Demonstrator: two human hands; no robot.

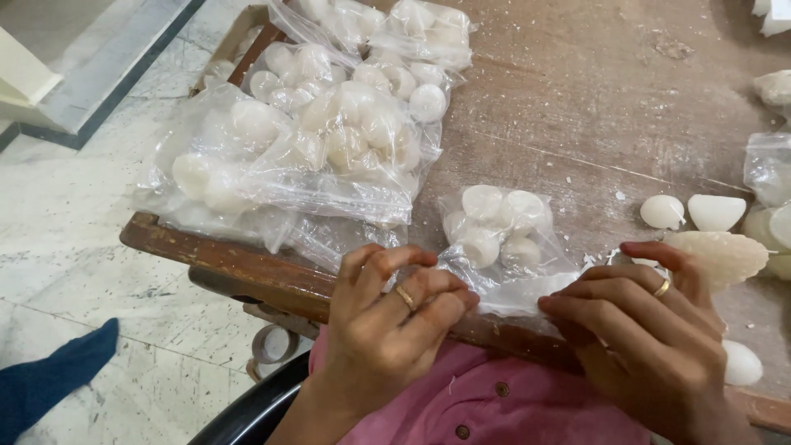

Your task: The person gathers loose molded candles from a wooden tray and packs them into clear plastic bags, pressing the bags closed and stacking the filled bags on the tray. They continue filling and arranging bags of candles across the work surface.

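Left hand (394,309) pinches the open end of a small clear plastic bag (504,251) w/ fingers curled over it; right hand (651,317) grips the same end from the other side, thumb and fingers closed on the film; both wear a ring. Bag lies on the wooden table (593,107) just by its near edge, between the two hands; inside are approx five white rounded wax pieces (493,216), bunched at the far end; exact count hard to tell through creased plastic.

Behind-left, a heap of filled bags (313,136) of the same white pieces covers the table's left corner; some overhang the edge; how many bags are stacked can't be told, since the film overlaps and glares. The topmost bag is cut off by the frame.

Right of the small bag, loose white pieces (662,211) sit on the bare wood, and a ridged cream-coloured piece (729,255) lies partly behind the right hand's fingers; its near end is hidden. Another bag (768,169) at the right edge is cropped; one white piece (741,363) peeks from behind the right wrist.

Pink buttoned garment (478,404) fills the bottom; a dark chair rim (247,412) curves below; a blue cloth shape (49,379) on the marble floor (74,222) is cut off at the left, unclear what it is.
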